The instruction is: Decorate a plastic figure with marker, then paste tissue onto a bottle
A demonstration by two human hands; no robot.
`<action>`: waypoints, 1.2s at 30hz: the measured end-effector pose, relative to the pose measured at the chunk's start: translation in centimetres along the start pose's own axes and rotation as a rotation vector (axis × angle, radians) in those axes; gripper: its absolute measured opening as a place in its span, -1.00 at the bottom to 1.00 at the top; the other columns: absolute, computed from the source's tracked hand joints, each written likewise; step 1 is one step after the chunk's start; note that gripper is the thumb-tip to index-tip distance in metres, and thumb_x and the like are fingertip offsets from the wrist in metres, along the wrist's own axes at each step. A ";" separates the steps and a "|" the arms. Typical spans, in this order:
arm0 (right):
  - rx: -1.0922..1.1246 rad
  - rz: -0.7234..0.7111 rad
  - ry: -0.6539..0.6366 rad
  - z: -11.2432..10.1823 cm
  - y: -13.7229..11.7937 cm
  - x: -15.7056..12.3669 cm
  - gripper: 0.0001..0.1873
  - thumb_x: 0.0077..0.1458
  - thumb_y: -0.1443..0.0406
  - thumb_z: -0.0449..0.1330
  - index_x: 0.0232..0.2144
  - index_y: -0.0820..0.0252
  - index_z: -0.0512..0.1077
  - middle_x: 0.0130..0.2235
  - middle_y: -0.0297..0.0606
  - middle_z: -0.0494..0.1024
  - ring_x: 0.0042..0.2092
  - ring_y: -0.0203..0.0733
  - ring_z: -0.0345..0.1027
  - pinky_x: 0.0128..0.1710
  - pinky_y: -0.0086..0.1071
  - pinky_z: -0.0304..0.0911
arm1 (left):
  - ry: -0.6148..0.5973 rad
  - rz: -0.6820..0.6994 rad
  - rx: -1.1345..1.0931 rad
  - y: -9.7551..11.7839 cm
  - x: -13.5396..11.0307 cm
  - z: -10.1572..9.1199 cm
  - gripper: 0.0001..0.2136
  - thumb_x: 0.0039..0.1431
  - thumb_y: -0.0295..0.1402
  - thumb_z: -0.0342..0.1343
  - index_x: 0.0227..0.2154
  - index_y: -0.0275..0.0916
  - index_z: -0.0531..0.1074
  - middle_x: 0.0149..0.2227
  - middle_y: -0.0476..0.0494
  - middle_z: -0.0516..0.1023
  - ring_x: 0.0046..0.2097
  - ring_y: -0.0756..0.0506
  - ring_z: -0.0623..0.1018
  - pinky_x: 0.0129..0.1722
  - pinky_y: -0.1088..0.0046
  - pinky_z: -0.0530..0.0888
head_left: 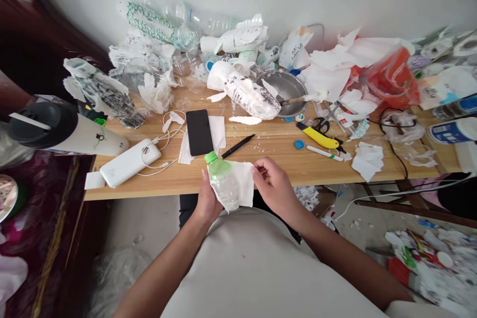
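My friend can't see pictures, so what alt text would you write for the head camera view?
A person's left hand holds a clear plastic bottle with a green cap while the right hand pinches a white paper sheet laid against it, at the edge of a cluttered wooden table. A black phone and black pen lie behind.

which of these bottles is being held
The small clear bottle with the green cap, gripped by the left hand against white paper that the right hand pinches. The paper-covered bottles lie on the table.
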State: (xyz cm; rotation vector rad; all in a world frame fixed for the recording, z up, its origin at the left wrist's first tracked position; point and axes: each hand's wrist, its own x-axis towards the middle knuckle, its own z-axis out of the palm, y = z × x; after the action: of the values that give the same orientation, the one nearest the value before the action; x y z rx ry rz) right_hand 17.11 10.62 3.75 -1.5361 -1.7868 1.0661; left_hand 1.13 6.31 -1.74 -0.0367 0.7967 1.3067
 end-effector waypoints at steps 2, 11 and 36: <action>0.000 0.022 -0.027 -0.5 -0.1 0.1 -0.82 0.28 0.19 0.07 -0.33 0.13 0.34 -0.36 -0.32 0.48 -0.36 -0.25 0.38 -0.37 -0.41 0.25 | -0.017 -0.123 -0.054 0.6 0.0 -0.2 -0.42 0.17 0.20 0.07 -0.16 -0.28 0.58 -0.22 -0.23 0.69 -0.02 -0.29 0.63 0.04 0.19 0.50; -0.138 0.005 0.031 -2.1 -0.2 1.1 -0.78 0.31 0.14 0.00 -0.23 0.12 0.35 -0.28 -0.20 0.56 -0.28 -0.10 0.43 -0.27 -0.30 0.20 | -0.033 -0.351 -0.154 1.4 -0.2 -0.7 -0.31 0.34 0.18 -0.29 -0.18 -0.31 0.57 -0.33 -0.25 0.68 -0.11 -0.29 0.67 -0.02 0.16 0.55; 0.530 0.165 -0.108 -1.1 -2.9 -0.4 -0.73 0.24 0.05 0.17 -0.33 0.11 0.34 -0.49 -0.45 0.31 -0.54 -0.38 0.15 -0.60 -0.49 0.09 | 0.070 -0.261 -0.055 2.1 -2.1 1.7 -0.61 0.36 -0.09 -0.05 -0.19 -0.26 0.58 -0.27 -0.19 0.69 0.05 -0.31 0.59 0.15 0.14 0.42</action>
State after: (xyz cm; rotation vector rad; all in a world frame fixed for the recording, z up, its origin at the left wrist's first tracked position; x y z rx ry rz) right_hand 16.49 10.39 6.81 -1.3239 -1.3045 1.5764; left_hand 0.07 5.94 1.55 -0.2245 0.7875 1.0835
